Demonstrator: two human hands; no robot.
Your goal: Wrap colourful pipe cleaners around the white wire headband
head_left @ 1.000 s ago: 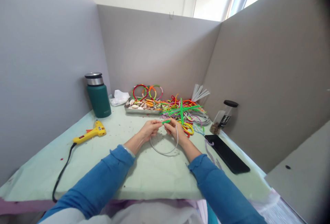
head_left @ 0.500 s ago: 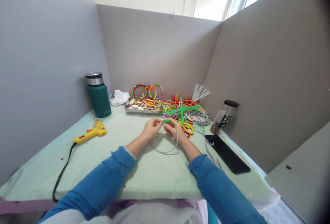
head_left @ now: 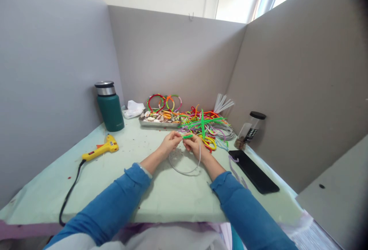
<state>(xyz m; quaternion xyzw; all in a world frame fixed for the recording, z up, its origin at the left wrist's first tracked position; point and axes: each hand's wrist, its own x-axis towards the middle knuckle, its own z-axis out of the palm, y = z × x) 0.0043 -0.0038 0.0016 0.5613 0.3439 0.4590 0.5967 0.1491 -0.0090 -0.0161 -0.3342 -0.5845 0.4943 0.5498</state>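
A thin grey wire loop (head_left: 184, 173) hangs below my two hands, over the pale green tabletop. Green pipe cleaner (head_left: 188, 137) is coiled around its upper part, between my fingertips. My left hand (head_left: 169, 143) pinches the wire at the left end of the green coil. At the coil's right end, my right hand (head_left: 195, 145) is closed on the green pipe cleaner. The fingertips of both hands almost touch.
Behind my hands lie a metal tray (head_left: 161, 124) of shells and a pile of coloured pipe cleaners (head_left: 202, 123). A yellow glue gun (head_left: 100, 149) and green bottle (head_left: 110, 110) stand left; a black phone (head_left: 254, 172) and clear jar (head_left: 249, 131) are right.
The green coil has shifted slightly right and now lies more against my right fingers. The wire loop has swung a little to the right and down.
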